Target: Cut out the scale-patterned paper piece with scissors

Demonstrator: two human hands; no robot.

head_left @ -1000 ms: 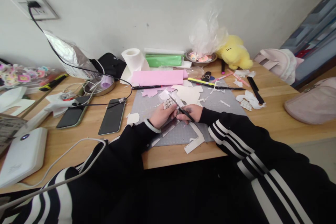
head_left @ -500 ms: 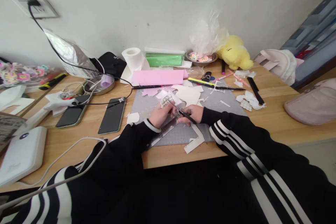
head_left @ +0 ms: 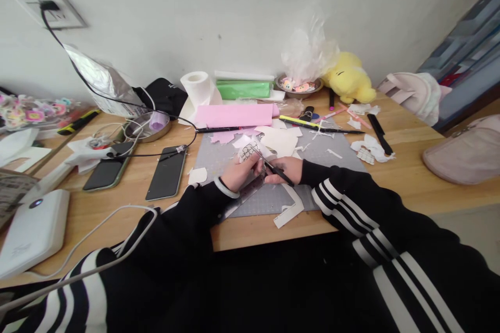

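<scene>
My left hand [head_left: 238, 173] is closed on a small white paper piece [head_left: 250, 151] printed with a black scale-like pattern. My right hand [head_left: 287, 169] grips a slim black-handled tool [head_left: 279, 171] with a thin metal tip; its exact kind is hard to make out. The tip points up and left, reaching the patterned paper. Both hands are close together above a grey cutting mat [head_left: 324, 153]. A clear ruler [head_left: 244, 199] lies partly beneath my left hand. A cut white paper strip [head_left: 291, 210] is at the mat's front edge, and cream paper [head_left: 281, 139] lies behind my hands.
Pink sheets [head_left: 236, 115], a white roll [head_left: 197, 88] and a green pack [head_left: 244, 89] line the back. Phones [head_left: 166, 173] and cables are left, with a white power bank [head_left: 35, 231]. A yellow plush [head_left: 349, 78], paper scraps [head_left: 371, 150] and a pink bag [head_left: 464, 151] are right.
The patterned paper has tilted slightly in my left hand, and the tool's tip has shifted a little against it. Everything else looks the same.
</scene>
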